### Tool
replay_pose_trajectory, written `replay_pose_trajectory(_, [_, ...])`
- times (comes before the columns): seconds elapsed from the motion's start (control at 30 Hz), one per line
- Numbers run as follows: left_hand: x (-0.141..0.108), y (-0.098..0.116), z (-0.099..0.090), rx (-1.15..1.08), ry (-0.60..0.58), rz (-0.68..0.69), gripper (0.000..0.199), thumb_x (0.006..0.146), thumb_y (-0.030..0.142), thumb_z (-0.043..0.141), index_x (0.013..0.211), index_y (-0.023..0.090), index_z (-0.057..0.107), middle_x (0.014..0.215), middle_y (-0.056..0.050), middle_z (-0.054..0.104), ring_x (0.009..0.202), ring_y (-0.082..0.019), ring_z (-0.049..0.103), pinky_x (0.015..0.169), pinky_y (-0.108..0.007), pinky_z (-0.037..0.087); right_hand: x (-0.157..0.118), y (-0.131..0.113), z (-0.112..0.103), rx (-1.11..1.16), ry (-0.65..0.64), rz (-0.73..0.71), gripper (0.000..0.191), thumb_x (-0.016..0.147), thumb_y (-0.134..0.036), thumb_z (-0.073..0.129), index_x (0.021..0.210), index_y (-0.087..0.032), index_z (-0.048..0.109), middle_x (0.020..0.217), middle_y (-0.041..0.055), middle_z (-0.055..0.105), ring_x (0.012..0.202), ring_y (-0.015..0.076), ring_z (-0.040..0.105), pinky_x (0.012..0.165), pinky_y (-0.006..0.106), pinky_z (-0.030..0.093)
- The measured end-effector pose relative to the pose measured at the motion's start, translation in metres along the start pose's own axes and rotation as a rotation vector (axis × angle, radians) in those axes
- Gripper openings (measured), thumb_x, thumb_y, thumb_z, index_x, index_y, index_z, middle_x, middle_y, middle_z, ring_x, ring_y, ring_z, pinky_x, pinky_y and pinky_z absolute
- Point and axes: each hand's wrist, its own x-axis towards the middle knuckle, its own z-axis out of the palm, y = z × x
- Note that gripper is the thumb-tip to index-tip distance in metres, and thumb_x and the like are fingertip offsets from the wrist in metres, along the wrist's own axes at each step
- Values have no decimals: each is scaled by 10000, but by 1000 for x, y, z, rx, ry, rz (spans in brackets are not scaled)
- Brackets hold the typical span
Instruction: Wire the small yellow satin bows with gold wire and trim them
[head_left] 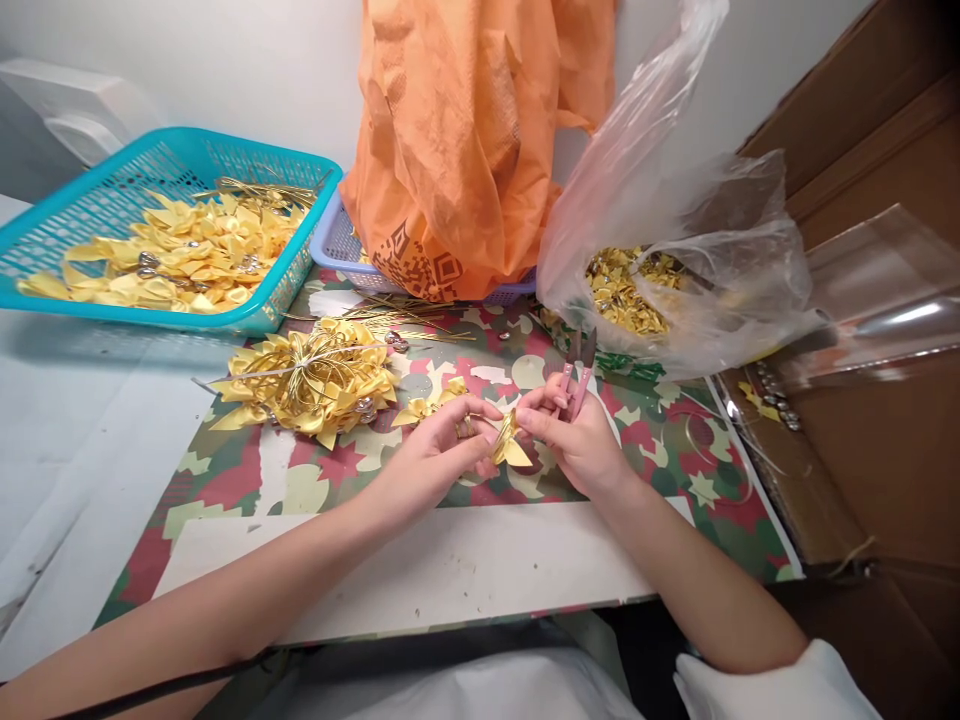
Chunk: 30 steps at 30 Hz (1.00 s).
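Observation:
My left hand (439, 450) is closed, its fingertips pinching a small yellow ribbon flower (513, 452) with gold wire around its upper part. My right hand (589, 445) also touches the flower with thumb and finger. In that same hand rests a pair of small scissors (576, 378) with pink handles, dark blades pointing away from me. Just beyond my left fingers lie a few loose yellow ribbon pieces (431, 402). To their left is a large bundle of yellow ribbon flowers (311, 375) with coiled gold wire stems, bound by a pale tie.
A teal basket (289, 262) of yellow ribbon pieces stands at the left. Behind my hands, an orange bag (457, 150) rests on a purple basket (330, 235). Gold wires (409, 318) lie before it. At right are a clear plastic bag (637, 215) with gold pieces and cardboard (877, 420).

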Motion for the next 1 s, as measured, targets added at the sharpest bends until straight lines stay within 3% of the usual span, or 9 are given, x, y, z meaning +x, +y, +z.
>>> replay_pose_trajectory(0.23, [0, -2, -3, -10, -109, 68, 327, 801, 245, 669, 1094, 243, 524, 671, 54, 587, 559, -123, 615, 615, -273, 523, 1, 5, -2, -13, 21, -3, 522, 657, -316, 791, 694, -228, 278, 657, -65, 618, 532, 99, 570, 512, 237, 484])
replay_pose_trajectory(0.5, [-3, 2, -2, 36, -55, 76, 312, 760, 217, 736, 989, 229, 524, 628, 62, 609, 501, -88, 586, 509, -201, 515, 0, 6, -1, -22, 22, -40, 534, 656, -330, 791, 682, -230, 267, 663, -64, 636, 523, 104, 583, 522, 250, 503])
replay_pose_trajectory(0.63, [-4, 1, -1, 17, -52, 147, 241, 756, 194, 751, 832, 220, 524, 678, 50, 613, 536, -84, 592, 499, -190, 523, 0, 8, -1, -3, 9, -50, 529, 663, -308, 791, 685, -229, 268, 667, -66, 634, 524, 98, 578, 526, 243, 502])
replay_pose_trajectory(0.83, [-4, 2, 1, 72, -55, 250, 112, 754, 125, 713, 683, 183, 651, 638, 20, 615, 537, -76, 565, 487, -164, 478, -1, 10, -2, -30, 9, -37, 489, 683, -308, 780, 689, -226, 298, 696, -52, 630, 572, 103, 583, 578, 252, 516])
replay_pose_trajectory(1.0, [-4, 6, 0, 165, -54, 293, 137, 761, 106, 691, 790, 199, 787, 689, -17, 680, 555, -90, 569, 505, -187, 475, -1, 12, -1, -43, 2, -58, 460, 695, -305, 771, 683, -222, 319, 710, -47, 607, 588, 101, 561, 586, 246, 506])
